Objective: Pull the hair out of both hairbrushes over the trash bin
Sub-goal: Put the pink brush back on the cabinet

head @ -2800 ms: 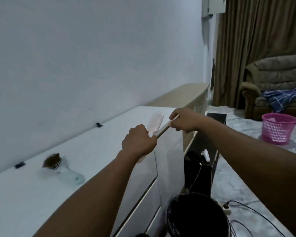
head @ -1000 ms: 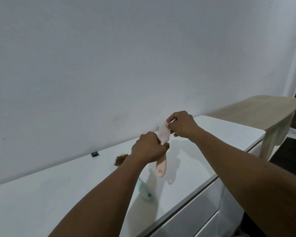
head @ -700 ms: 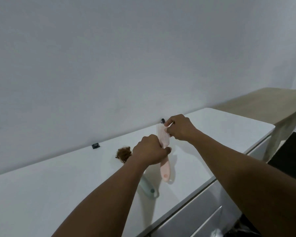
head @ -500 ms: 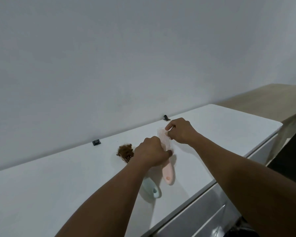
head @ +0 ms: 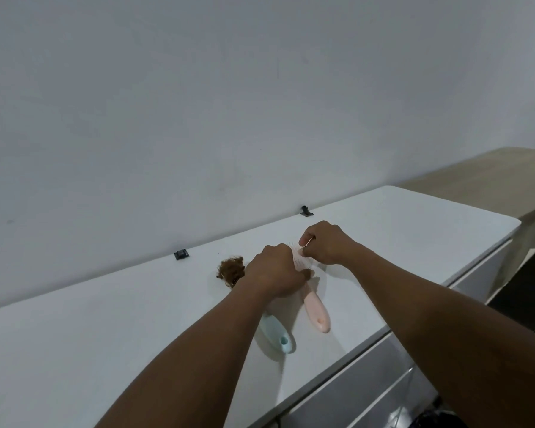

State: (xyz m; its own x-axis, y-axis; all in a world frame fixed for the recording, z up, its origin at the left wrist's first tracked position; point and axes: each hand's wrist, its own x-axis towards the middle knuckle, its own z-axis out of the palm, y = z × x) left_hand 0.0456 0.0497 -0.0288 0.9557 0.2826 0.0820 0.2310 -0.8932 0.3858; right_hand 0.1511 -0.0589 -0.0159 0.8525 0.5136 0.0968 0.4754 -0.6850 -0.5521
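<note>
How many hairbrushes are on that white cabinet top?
2. The pink hairbrush lies under both hands; the blue hairbrush lies just left of it, its hair-clogged head partly hidden by the left hand.

No text, label, brand, number or sign could be read anywhere in the view. The pink hairbrush [head: 314, 313], the blue hairbrush [head: 277, 333], the white worktop [head: 105, 335] and the wall [head: 198, 103] all showed plain surfaces, with no lettering or markings on them.
</note>
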